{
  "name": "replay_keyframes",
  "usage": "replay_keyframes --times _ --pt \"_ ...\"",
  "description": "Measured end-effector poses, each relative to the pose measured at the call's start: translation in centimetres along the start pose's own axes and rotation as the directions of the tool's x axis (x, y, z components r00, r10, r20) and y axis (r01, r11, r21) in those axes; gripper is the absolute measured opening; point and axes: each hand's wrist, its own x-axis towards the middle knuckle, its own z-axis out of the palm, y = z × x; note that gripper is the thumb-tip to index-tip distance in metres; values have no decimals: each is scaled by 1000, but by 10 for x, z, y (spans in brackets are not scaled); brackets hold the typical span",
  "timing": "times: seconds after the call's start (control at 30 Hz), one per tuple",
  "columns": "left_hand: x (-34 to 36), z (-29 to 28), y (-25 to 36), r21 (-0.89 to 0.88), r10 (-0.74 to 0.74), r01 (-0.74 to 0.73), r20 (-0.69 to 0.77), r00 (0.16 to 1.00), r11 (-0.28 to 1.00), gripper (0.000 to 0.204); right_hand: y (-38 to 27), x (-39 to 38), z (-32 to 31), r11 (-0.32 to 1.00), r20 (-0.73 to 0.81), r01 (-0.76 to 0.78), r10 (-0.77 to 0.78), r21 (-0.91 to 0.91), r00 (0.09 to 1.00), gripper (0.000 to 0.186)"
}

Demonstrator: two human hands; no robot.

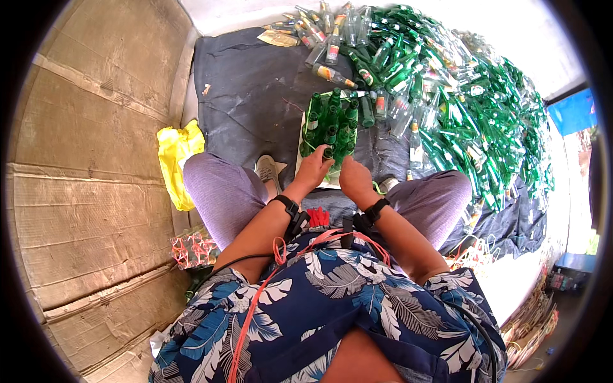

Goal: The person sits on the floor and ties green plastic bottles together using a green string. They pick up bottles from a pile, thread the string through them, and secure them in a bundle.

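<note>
Both hands work at the near edge of a crate (305, 121) packed with upright green bottles (332, 121), at 12 o'clock from the person's knees. The left hand (313, 167) pinches a bottle neck (327, 153); the right hand (353, 175) rests curled beside it, its grip hidden. That bottle's long axis stands vertical, mouth up. Keeping it plumb should seat it cleanly. A heap of loose green bottles (460, 108) lies at 2 o'clock.

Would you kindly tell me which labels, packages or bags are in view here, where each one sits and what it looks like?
Bottle labels: on clear bottles at the far edge of the dark mat, small bands of red, yellow and white.
Green bottle pile labels: right of the hands, small pale patches, too small to describe.
Yellow plastic bag: crumpled, beside the person's left knee.
Red net bag: on the cardboard, by the left thigh.
</note>
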Motion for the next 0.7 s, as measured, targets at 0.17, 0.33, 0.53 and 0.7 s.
replay_keyframes --times 0.17,0.33,0.53,0.7 --pt "0 2 2 4 37 -37 -2 999 999 57 -9 -1 -10 991 65 84 -77 -102 995 10" --pt "-2 1 -4 25 92 -92 -6 996 995 64 -12 0 -15 978 70 151 -142 -144 987 9" --pt "0 -6 1 19 109 -110 41 993 994 66 -13 5 -8 979 80 130 -118 -159 990 11" --pt "-2 -7 -1 21 107 -108 60 992 994 72 -24 6 -11 980 111 122 -104 -160 988 12"
